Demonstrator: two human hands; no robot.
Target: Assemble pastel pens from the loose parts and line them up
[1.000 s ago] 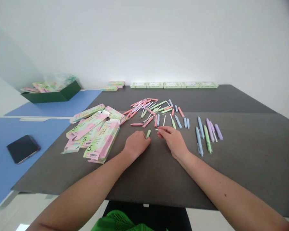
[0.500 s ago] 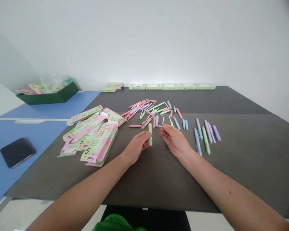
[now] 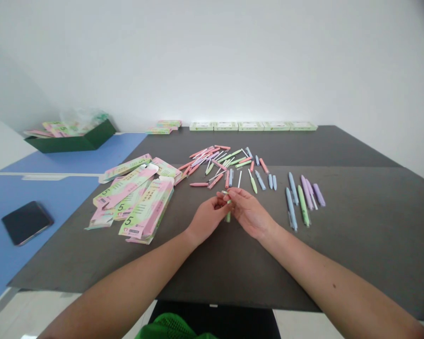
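My left hand (image 3: 209, 214) is closed on a green pen barrel (image 3: 228, 218), whose lower end sticks out below the fingers. Close against it, my right hand (image 3: 249, 212) pinches a small light green pen part (image 3: 225, 192) at the top of the barrel. Fingers hide most of both pieces, so I cannot tell whether they are joined. Just beyond the hands lie a white refill (image 3: 239, 179) and a green pen part (image 3: 253, 184). A heap of pink, green, purple and blue pen parts (image 3: 212, 160) spreads behind them.
Blue, green and purple pens (image 3: 291, 209) lie to the right. Pink and green cartons (image 3: 144, 207) are piled at left. Boxes (image 3: 250, 126) line the wall. A green tray (image 3: 70, 145) and a phone (image 3: 27, 222) rest on the blue surface.
My hands have come together. The right hand moved left and slightly down, bringing its small green part to the barrel in my left hand, which shifted slightly right.
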